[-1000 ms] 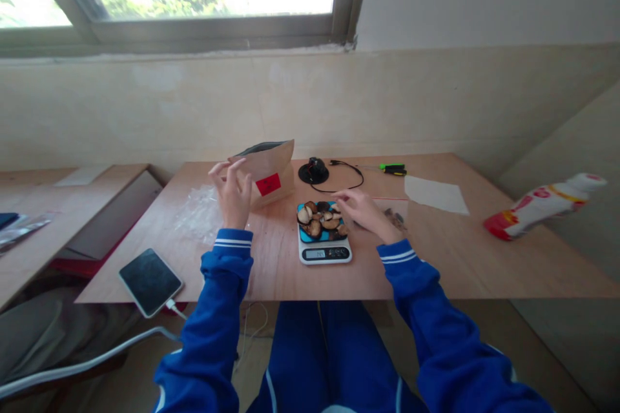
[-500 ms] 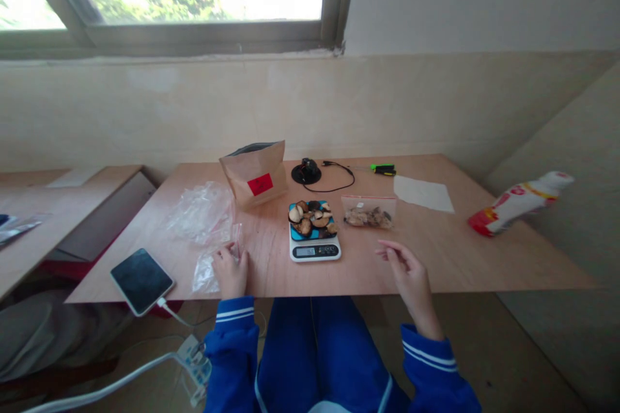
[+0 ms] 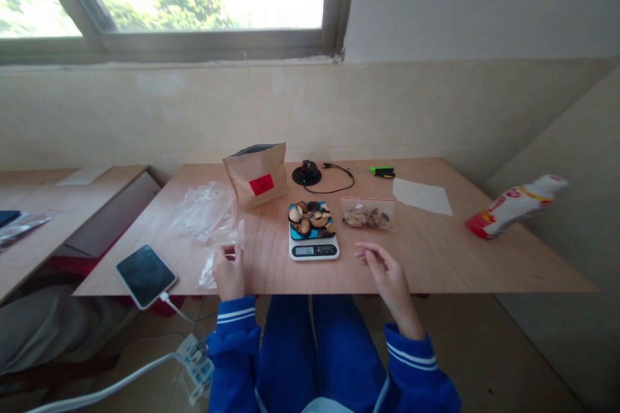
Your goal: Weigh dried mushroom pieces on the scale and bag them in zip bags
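My left hand (image 3: 228,271) rests at the near edge of the wooden table (image 3: 436,258), fingers pinched on a small clear plastic bag (image 3: 219,251). My right hand (image 3: 385,271) hovers over the near edge with fingers loosely apart, holding nothing. Between them stands a small white scale (image 3: 312,240) with a blue tray of dried mushroom pieces (image 3: 310,217). A clear zip bag with some pieces (image 3: 368,213) lies just right of the scale.
A brown paper bag with a red label (image 3: 256,174) stands behind crumpled clear plastic (image 3: 203,210). A black round device with cable (image 3: 307,173), a green pen (image 3: 382,171), white paper (image 3: 422,196), a phone (image 3: 145,266) and a red-white bottle (image 3: 513,206) are around.
Both hands have pulled back from the paper bag and scale to the near table edge. My left hand has taken hold of the small clear bag; my right hand drifted slightly left.
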A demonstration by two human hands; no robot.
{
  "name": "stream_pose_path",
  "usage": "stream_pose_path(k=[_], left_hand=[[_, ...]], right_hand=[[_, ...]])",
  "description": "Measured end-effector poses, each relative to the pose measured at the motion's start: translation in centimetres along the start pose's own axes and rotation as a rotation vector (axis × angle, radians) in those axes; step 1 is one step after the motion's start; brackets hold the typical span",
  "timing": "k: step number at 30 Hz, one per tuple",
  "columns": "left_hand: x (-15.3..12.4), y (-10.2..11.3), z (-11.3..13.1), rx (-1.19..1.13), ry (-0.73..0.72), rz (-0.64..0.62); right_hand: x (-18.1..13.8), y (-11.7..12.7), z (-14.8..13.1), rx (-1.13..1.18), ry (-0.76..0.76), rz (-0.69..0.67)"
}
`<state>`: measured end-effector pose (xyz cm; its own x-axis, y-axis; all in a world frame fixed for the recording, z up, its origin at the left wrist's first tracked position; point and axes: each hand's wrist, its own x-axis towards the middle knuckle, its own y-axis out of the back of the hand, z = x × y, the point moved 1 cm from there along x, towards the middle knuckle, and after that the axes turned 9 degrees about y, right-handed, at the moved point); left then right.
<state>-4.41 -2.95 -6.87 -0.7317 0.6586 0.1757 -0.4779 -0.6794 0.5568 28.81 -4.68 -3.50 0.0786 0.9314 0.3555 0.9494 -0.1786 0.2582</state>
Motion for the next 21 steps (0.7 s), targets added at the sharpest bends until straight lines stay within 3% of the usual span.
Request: stream_pose_path(k=[2,7,12,16,21], left_hand=[[-1.4,0.6,2.1,-0.044,-0.032,0.044],[-5.6,1.4,6.8,-0.197,-0.165,-0.016],[-8.1,1.2,7.9,-0.387,-0.246,-0.253],[-8.7,1.0,8.0,-0.477,-0.244,-0.407],[-8.9,0.8,7.8,-0.537,-0.190,-0.479]], right_hand=[[-0.1,-1.7,-1.2,0.057,0.017,-0.052],[-0.5,-8.2,-4.7,0.211,0.071,-0.188],[-1.1,-13.3,-6.9,0.345,0.091,-0.298],[-1.6,-14.4,-7.1,0.415,0.056,-0.216],[-1.5,-13.5,-5.8,0.415,-0.038,-0.158]])
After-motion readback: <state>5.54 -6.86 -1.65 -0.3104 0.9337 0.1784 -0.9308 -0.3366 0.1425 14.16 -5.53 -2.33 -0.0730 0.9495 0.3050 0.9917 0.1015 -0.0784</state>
